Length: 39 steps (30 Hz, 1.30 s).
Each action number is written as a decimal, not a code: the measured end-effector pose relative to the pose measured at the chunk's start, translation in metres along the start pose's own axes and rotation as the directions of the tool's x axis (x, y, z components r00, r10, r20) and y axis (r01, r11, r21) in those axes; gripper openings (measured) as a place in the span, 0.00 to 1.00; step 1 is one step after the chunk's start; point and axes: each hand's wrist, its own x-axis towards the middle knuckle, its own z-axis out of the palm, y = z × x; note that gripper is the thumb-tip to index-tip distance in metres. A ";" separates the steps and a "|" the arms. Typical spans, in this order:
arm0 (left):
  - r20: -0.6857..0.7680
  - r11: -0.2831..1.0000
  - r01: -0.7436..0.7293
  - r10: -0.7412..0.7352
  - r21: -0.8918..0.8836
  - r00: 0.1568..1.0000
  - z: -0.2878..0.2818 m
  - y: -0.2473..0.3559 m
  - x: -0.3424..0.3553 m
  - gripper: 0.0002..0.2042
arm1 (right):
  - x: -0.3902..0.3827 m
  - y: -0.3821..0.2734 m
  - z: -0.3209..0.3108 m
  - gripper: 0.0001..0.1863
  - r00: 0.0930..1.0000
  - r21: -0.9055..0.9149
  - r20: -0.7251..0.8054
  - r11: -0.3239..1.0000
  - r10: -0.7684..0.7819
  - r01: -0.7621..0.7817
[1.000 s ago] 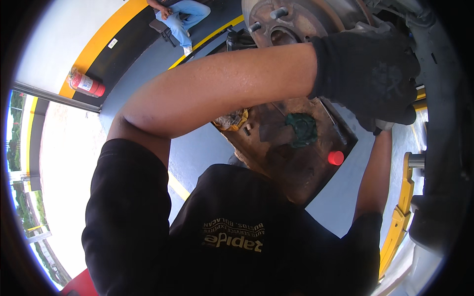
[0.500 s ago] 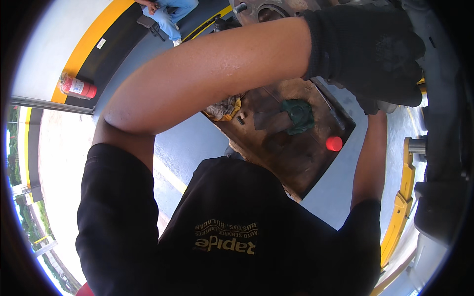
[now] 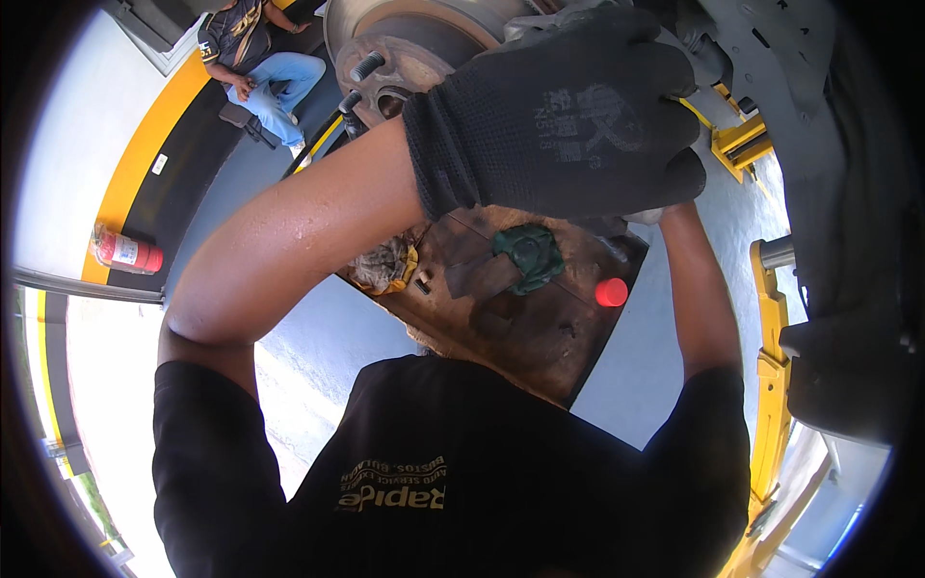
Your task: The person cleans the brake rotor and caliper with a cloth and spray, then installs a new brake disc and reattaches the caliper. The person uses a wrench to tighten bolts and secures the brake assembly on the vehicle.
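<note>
My left hand (image 3: 568, 120), in a black knit glove, reaches across at the top with its fingers curled over. What lies inside the grip is hidden. Beside its wrist is a rusty wheel hub (image 3: 424, 65) with threaded studs, in front of a brake disc (image 3: 352, 21). A grey metal part (image 3: 540, 29) shows just beyond the knuckles. My right forearm (image 3: 708, 299) comes up from the lower right and ends behind the left glove. That glove covers my right hand, so its fingers cannot be seen.
Below my arms is a brown, stained work surface (image 3: 501, 342) with a green cloth (image 3: 528, 258), a red cap (image 3: 611, 292) and a crumpled rag (image 3: 385, 268). Yellow lift arms (image 3: 771, 395) stand at right under the vehicle body. A person (image 3: 265, 82) sits far left, above a fire extinguisher (image 3: 130, 250).
The view has shifted, so the hub and disc show more fully. My left glove appears farther left and larger, still curled. My right forearm stays behind it.
</note>
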 end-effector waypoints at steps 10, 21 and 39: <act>-0.166 0.993 -0.069 0.085 0.097 0.983 0.026 -0.002 -0.010 0.12 | 0.002 -0.005 0.002 0.33 0.999 -0.062 0.022 0.997 -0.048 0.049; -0.075 0.992 -0.070 0.078 0.100 0.994 0.019 -0.002 -0.010 0.16 | 0.005 -0.011 -0.004 0.34 0.997 -0.143 0.053 0.988 -0.057 0.064; 0.118 0.998 -0.003 -0.004 0.065 0.993 -0.004 0.002 -0.008 0.19 | 0.010 -0.019 -0.017 0.37 0.991 -0.284 0.121 0.954 -0.065 0.097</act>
